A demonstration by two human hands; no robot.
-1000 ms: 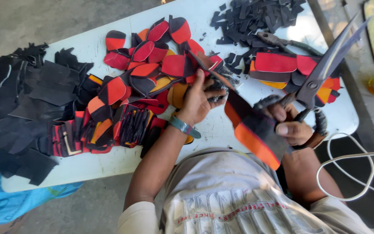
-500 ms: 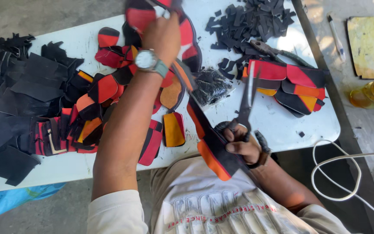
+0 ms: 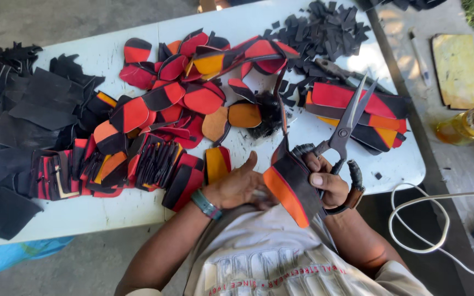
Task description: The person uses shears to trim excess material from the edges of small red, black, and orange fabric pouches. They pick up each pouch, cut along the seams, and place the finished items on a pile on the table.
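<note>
1. Black-and-orange leather piece (image 3: pixel 292 189) sits at the table's (image 3: pixel 105 211) near edge, pinched between both hands: the left hand (image 3: pixel 237 186) grips its lower end, and the right hand (image 3: pixel 327 183) presses a thumb on its side.
2. That right hand also closes around the scissors (image 3: pixel 344 131), blades parted and pointing away. Sharing one grip could let the piece slip.
3. Slippage might skew a cut or bring the left fingers near the blades.
4. Cut pieces (image 3: pixel 154 164) crowd the edge; an elbow could push them off.
</note>
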